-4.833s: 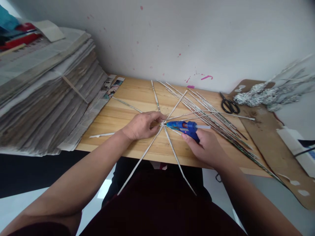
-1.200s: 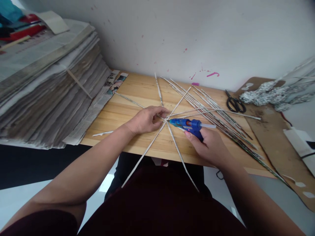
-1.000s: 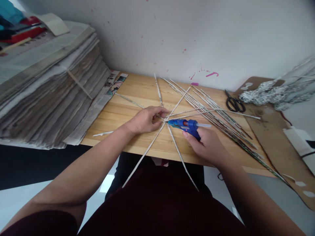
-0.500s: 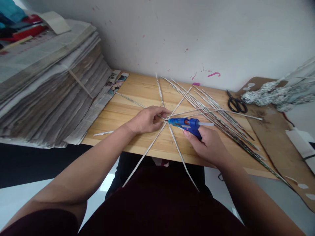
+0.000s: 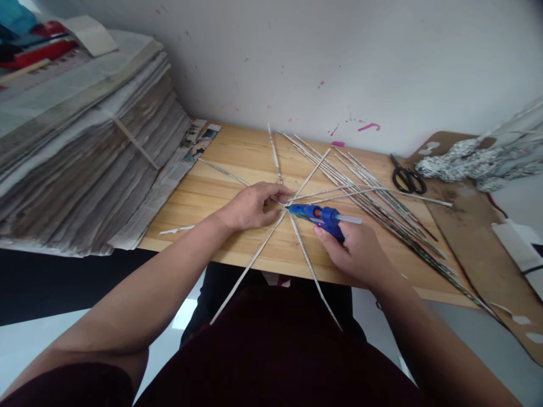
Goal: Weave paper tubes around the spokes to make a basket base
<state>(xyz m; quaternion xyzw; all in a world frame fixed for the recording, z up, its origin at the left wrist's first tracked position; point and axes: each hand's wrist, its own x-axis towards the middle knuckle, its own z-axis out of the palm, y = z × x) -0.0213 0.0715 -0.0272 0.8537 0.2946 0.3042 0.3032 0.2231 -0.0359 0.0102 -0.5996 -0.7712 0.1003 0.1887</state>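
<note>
Thin rolled-paper sticks [image 5: 256,256] cross like spokes on the wooden table, two of them reaching over its front edge. My left hand [image 5: 248,209] rests at the crossing, with thumb and fingers closed on the sticks there; its fingertips partly cover the centre. A blue hot glue gun [image 5: 311,213] is gripped by its handle in my right hand [image 5: 360,251]. The gun's nozzle meets the crossing from the right, close to my left fingertips. From its rear end pokes a pale glue stick [image 5: 350,219].
To the left stands a tall tied stack of newspapers [image 5: 106,152]. More paper sticks [image 5: 418,247] lie in a loose bundle on the right. Black scissors [image 5: 408,180] sit near the wall, beside crumpled paper strands [image 5: 458,161] and a brown board [image 5: 470,237].
The rear of the glue gun has swung slightly down and left with my right hand, while its nozzle stays at the crossing. My left hand has barely moved.
</note>
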